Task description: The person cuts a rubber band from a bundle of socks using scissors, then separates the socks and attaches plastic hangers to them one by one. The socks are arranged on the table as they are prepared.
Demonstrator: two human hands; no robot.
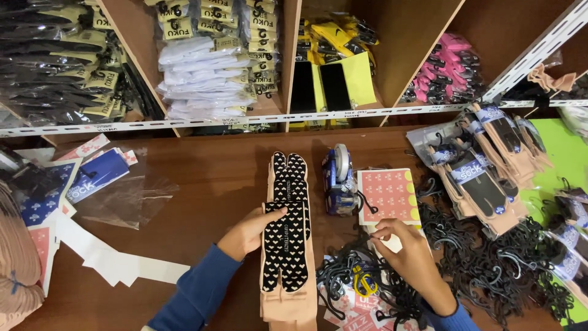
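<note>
Left hand lies flat, fingers steadying the socks, a soft beige stack with black heart-dotted grip soles at table centre, not yet carded or hooked, while right hand pinches a pink card at 3 o'clock, above a tangle of black plastic hooks

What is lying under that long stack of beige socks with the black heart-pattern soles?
Under the stack of beige socks shows the brown wooden table, and pink printed cards reach its right edge. Whatever lies directly beneath is covered. The left hand rests on it.
</note>
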